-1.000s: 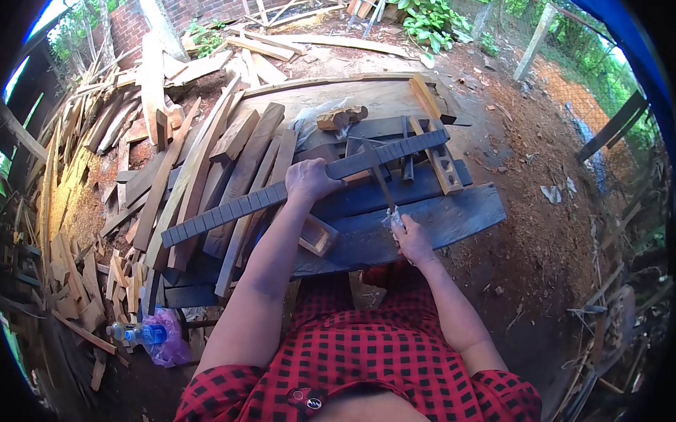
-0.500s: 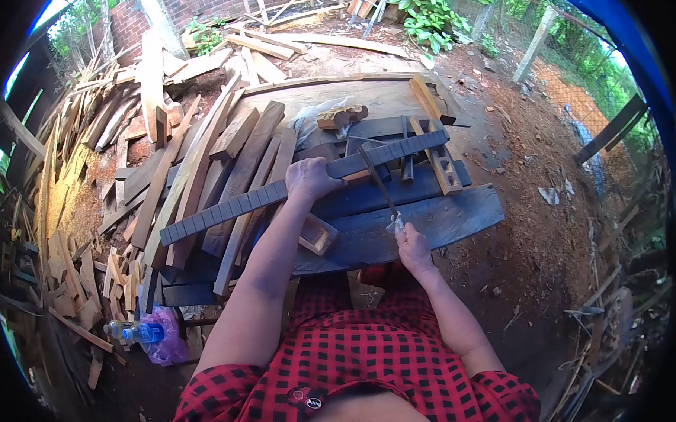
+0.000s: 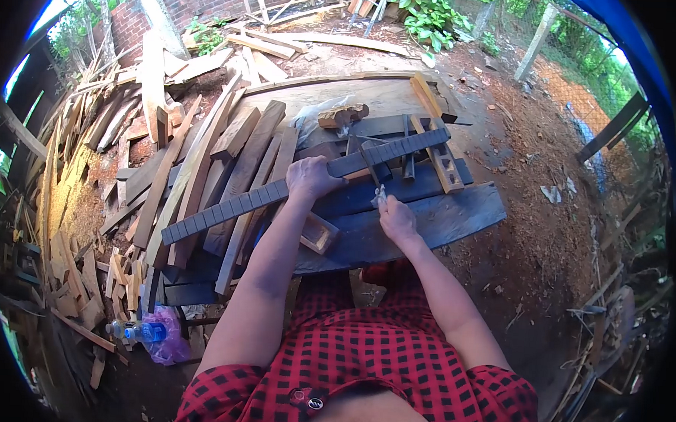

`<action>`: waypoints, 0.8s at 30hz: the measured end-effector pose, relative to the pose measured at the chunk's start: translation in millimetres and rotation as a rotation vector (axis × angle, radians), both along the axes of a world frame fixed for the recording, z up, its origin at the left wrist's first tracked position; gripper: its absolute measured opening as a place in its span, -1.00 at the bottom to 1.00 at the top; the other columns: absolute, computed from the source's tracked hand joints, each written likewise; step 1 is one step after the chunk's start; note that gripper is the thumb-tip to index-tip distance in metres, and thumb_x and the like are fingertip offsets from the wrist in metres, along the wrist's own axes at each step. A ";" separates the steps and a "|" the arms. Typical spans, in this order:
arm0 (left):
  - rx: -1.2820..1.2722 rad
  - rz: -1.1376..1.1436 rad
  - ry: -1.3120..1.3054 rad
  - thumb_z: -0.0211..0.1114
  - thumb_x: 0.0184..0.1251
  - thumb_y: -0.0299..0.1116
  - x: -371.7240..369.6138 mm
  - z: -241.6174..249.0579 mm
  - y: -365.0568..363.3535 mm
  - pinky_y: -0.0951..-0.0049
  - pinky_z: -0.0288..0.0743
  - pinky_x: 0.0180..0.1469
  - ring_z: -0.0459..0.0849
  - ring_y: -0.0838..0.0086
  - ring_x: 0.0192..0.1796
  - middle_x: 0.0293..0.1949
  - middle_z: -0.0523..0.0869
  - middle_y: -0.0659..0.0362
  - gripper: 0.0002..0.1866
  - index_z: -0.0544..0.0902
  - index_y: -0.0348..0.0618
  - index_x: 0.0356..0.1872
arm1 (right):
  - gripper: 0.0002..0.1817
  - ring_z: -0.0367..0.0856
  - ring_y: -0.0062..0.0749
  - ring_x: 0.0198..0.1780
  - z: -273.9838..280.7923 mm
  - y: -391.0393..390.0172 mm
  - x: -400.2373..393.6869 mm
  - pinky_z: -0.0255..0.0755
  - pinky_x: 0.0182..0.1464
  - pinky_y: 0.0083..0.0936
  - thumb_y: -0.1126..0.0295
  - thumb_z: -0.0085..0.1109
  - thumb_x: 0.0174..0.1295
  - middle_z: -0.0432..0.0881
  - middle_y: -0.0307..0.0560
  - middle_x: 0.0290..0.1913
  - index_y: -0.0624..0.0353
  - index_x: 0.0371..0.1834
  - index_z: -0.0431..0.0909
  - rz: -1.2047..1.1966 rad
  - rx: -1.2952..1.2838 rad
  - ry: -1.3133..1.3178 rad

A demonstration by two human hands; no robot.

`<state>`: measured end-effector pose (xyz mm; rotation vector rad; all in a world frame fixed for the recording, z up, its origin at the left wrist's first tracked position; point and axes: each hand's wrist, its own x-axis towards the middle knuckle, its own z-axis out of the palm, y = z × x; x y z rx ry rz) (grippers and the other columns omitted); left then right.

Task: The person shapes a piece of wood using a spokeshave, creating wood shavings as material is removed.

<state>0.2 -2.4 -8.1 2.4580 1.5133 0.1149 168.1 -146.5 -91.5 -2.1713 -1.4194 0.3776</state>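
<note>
A long dark wooden strip (image 3: 241, 205) with evenly spaced cross lines lies slantwise over the bench (image 3: 427, 223) and other timbers. My left hand (image 3: 311, 179) is wrapped over the middle of the strip. Just right of it, my right hand (image 3: 396, 217) grips the pale, wrapped handle of a thin saw-like tool (image 3: 374, 173), whose dark blade crosses the strip. Near the strip's right end is a wooden frame piece (image 3: 448, 170). A rough brown wood block (image 3: 343, 117) sits beyond the strip on clear plastic.
Several loose timbers (image 3: 244, 163) lie left of the strip. A small hollow wooden box (image 3: 318, 234) is at the bench's near side. Lower left hang plastic bottles (image 3: 145, 332) and a pink bag (image 3: 171, 346). Scrap wood covers the left ground; a post (image 3: 536, 45) and wire fence stand right.
My right hand has moved forward and slightly left with the tool, so its handle is now closer to the strip. My left hand and the strip look almost unmoved.
</note>
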 end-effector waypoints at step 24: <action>-0.016 0.014 0.019 0.45 -0.11 0.33 0.3 3.9 0.7 0.29 0.59 0.04 0.75 0.27 -0.03 -0.17 0.79 0.09 -0.34 0.76 -0.05 -0.18 | -0.66 0.62 0.33 -0.16 3.8 -46.0 -3.5 0.44 -0.10 0.11 0.16 -0.02 0.40 0.65 0.36 -0.30 0.27 -0.25 0.53 0.058 -0.068 0.110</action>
